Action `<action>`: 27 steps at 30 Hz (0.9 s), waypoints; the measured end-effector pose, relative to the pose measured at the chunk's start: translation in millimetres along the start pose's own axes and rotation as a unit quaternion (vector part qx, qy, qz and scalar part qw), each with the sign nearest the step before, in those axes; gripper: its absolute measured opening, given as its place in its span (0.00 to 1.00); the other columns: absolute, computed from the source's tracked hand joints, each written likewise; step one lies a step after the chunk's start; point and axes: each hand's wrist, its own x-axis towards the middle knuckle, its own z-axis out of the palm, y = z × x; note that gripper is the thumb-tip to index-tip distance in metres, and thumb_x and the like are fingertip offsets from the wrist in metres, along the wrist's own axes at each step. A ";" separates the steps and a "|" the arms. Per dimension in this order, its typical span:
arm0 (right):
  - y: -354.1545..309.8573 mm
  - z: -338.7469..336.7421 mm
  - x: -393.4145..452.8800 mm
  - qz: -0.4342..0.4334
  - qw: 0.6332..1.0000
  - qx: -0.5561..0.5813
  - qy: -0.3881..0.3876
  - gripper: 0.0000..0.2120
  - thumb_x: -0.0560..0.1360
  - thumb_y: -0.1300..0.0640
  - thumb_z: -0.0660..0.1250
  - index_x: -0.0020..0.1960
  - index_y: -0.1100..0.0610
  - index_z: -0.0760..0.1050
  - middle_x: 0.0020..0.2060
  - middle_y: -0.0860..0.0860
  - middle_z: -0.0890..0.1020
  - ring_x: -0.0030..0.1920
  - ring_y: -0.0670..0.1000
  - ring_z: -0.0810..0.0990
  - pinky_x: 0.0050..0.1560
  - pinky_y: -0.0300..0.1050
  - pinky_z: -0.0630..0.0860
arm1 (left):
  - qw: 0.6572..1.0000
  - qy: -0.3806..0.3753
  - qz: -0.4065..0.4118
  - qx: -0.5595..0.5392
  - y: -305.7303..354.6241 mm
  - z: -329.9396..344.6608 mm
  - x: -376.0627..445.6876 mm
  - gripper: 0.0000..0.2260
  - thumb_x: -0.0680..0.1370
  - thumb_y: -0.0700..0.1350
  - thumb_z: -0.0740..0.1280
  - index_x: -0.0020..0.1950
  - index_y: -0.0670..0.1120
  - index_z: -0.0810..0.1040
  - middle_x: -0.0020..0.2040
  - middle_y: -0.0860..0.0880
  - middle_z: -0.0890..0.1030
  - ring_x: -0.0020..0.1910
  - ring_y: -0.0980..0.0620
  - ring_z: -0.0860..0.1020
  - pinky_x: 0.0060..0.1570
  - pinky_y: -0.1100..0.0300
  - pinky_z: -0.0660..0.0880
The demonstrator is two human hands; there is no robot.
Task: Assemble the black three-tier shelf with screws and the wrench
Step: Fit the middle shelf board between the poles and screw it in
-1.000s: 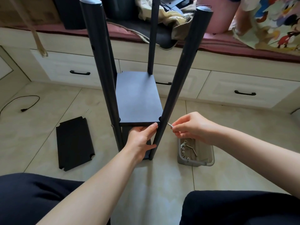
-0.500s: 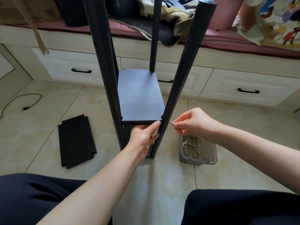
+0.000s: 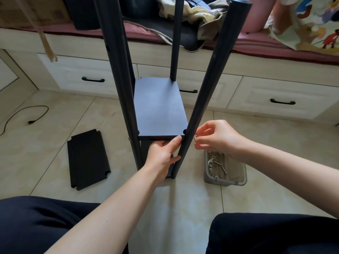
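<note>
A partly built black shelf frame (image 3: 159,107) stands on a tiled floor (image 3: 55,149), four dark posts rising around a flat panel. The left hand (image 3: 163,153) grips the panel's near edge from below, thumb on its front, beside the near right post (image 3: 207,92). The right hand (image 3: 218,138) pinches a small silver screw (image 3: 194,137) between fingertips, its tip against that post at panel height. A loose black panel (image 3: 88,158) lies flat to the left. A grey tray (image 3: 225,180) with screws and a wrench (image 3: 220,165) sits just right of the frame.
</note>
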 end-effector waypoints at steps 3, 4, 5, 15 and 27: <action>1.0 -2.0 -3.2 -0.019 1.000 -0.021 -0.005 0.08 0.71 0.69 0.74 0.48 0.62 0.79 0.42 0.59 0.85 0.38 0.53 0.87 0.36 0.36 0.80 | 1.000 0.003 -0.003 0.006 1.2 0.5 -1.0 0.07 0.80 0.46 0.70 0.57 0.49 0.82 0.55 0.52 0.86 0.59 0.55 0.82 0.55 0.46 0.77; 1.8 -2.7 -3.6 -0.033 0.999 -0.034 -0.003 0.07 0.71 0.69 0.74 0.48 0.62 0.79 0.41 0.59 0.85 0.37 0.53 0.87 0.37 0.37 0.80 | 1.000 0.005 -0.006 0.008 1.8 1.1 -1.4 0.06 0.80 0.47 0.70 0.56 0.50 0.82 0.55 0.53 0.86 0.58 0.56 0.82 0.54 0.47 0.77; 2.1 -3.3 -3.9 -0.048 0.998 -0.047 -0.002 0.07 0.71 0.68 0.74 0.47 0.63 0.80 0.40 0.58 0.85 0.37 0.53 0.87 0.37 0.37 0.81 | 1.000 0.007 -0.010 0.009 2.4 1.6 -1.8 0.06 0.80 0.47 0.70 0.56 0.50 0.82 0.55 0.54 0.86 0.58 0.57 0.82 0.54 0.48 0.76; 1.9 -10.0 -3.9 -0.028 0.998 0.038 -0.030 0.07 0.71 0.69 0.74 0.48 0.69 0.80 0.38 0.61 0.86 0.40 0.57 0.87 0.40 0.40 0.82 | 0.999 0.023 -0.007 0.047 9.6 5.9 -7.1 0.04 0.81 0.48 0.69 0.54 0.51 0.80 0.50 0.58 0.86 0.49 0.65 0.83 0.46 0.59 0.72; 6.2 -7.2 -5.2 -0.055 0.998 -0.005 0.009 0.04 0.72 0.67 0.74 0.43 0.64 0.80 0.35 0.58 0.86 0.38 0.54 0.87 0.38 0.39 0.81 | 0.999 0.019 -0.006 0.045 13.6 8.5 -10.2 0.09 0.81 0.49 0.68 0.60 0.48 0.80 0.54 0.54 0.86 0.47 0.65 0.83 0.51 0.60 0.72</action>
